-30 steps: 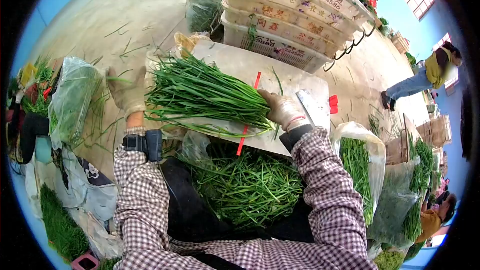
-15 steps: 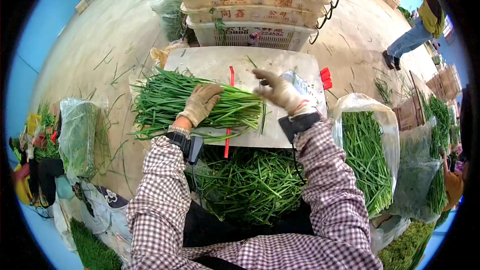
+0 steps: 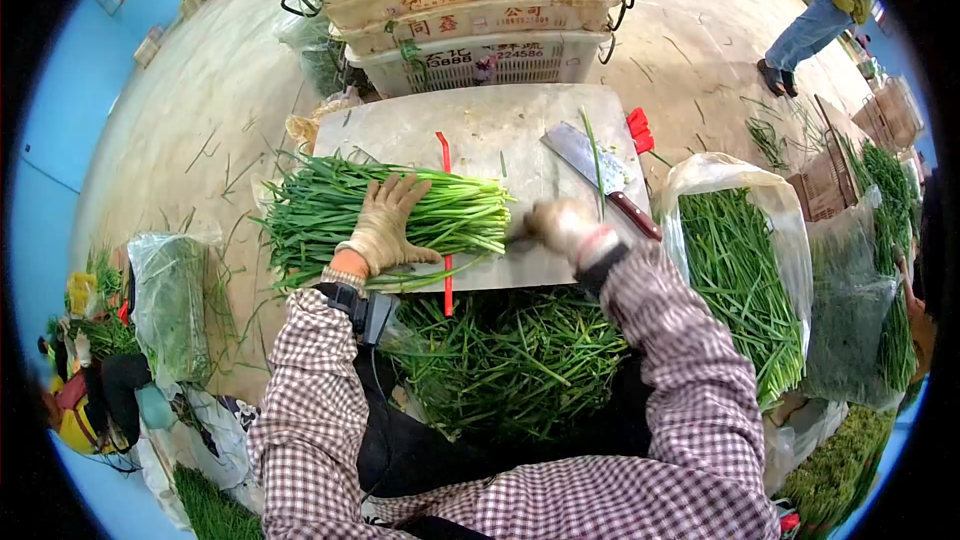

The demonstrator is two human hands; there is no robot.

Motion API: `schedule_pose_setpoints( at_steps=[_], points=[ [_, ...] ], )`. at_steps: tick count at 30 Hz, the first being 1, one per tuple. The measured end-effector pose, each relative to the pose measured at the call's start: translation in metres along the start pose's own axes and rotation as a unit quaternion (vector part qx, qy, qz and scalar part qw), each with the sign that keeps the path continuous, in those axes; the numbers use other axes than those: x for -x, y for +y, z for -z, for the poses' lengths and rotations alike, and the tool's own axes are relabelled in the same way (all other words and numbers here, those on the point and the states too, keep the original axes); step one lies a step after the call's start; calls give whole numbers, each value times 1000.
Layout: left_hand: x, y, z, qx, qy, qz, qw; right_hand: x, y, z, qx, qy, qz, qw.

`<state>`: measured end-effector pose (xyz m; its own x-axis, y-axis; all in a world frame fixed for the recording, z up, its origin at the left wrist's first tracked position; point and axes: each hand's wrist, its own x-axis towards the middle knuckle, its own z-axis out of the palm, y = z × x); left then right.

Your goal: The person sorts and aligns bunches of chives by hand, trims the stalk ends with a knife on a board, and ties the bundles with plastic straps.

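A thick bundle of garlic chives (image 3: 320, 210) lies across the pale board (image 3: 430, 115), its cut stem ends pointing right. My left hand (image 3: 388, 225), in a tan work glove, rests on top of the bundle with its fingers spread. A red strip (image 3: 447, 285) runs under the chives and shows at both sides of them. My right hand (image 3: 565, 230), also gloved, is over the board just right of the stem ends; motion smears its fingers. A cleaver (image 3: 590, 160) with a brown handle lies on the board's right side, a loose green stalk across its blade.
Below the board is a heap of loose green leaves (image 3: 500, 360). A plastic-lined container of chives (image 3: 735, 270) stands at the right. Stacked white crates (image 3: 470, 50) rise behind the board. A wrapped green bundle (image 3: 170, 310) is at left; another person (image 3: 815, 20) stands far right.
My right hand has moved down toward the stem ends, uncovering the cleaver. My left hand's fingers have spread wider on the bundle. The view has shifted slightly.
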<state>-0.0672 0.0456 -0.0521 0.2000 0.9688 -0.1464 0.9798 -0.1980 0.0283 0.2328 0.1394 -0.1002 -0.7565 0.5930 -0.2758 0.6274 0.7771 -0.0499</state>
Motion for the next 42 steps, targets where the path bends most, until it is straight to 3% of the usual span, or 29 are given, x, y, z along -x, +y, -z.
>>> schedule_pose_setpoints(
  at_steps=[2,3,5,7,9,11,12,13,15,21,23,25,29,30,33,34,35,36,37,38,39,42],
  points=[
    [2,4,-1,-9,9,6,1000,45,-36,-53,-45,-37,117,991],
    [4,7,0,-15,12,10,1000,65,-59,-60,-95,-134,160,973],
    [4,10,2,-39,-7,22,999,114,-100,35,-177,-244,173,938],
    [5,11,-2,-66,-15,33,997,99,-110,29,-185,-64,122,973],
    [8,19,6,-58,-31,48,997,78,-120,34,-243,54,18,968],
    [5,18,7,-58,-38,50,996,40,-136,19,-198,99,17,975],
    [3,16,5,-55,-39,49,996,20,-145,14,-175,67,-17,982],
    [4,17,7,-45,-35,45,997,2,-154,-1,-152,127,-37,980],
    [7,18,13,-22,-25,37,999,-26,-155,-7,-125,29,-39,991],
    [10,20,2,-96,-30,33,994,-34,-165,-10,-266,129,-170,940],
    [6,17,-17,-131,-7,42,990,-5,-169,-7,-396,207,-160,880],
    [6,18,-18,-131,-16,47,990,-11,-168,-46,-614,260,-243,705],
    [5,21,-12,-146,-36,54,987,-13,-163,-13,-595,243,-301,704],
    [5,23,-11,-160,-47,59,984,-23,-164,-19,-663,292,-255,640],
    [7,23,-13,-175,-49,65,981,-20,-160,-8,-679,196,-284,648],
    [6,22,-15,-162,-46,64,984,-9,-161,-4,-665,182,-262,676],
    [5,22,-16,-147,-43,64,986,9,-162,-4,-675,171,-164,699],
    [6,21,-16,-121,-34,61,990,36,-165,7,-663,77,-103,737],
    [6,21,-17,-116,-37,62,991,58,-163,0,-594,46,89,798],
    [5,21,-16,-111,-41,62,991,72,-154,11,-525,-115,199,820],
    [6,22,-14,-105,-43,64,991,84,-157,27,-411,-286,140,854],
    [10,22,-11,-112,-37,68,991,105,-118,10,-225,-124,28,966]
  ],
)
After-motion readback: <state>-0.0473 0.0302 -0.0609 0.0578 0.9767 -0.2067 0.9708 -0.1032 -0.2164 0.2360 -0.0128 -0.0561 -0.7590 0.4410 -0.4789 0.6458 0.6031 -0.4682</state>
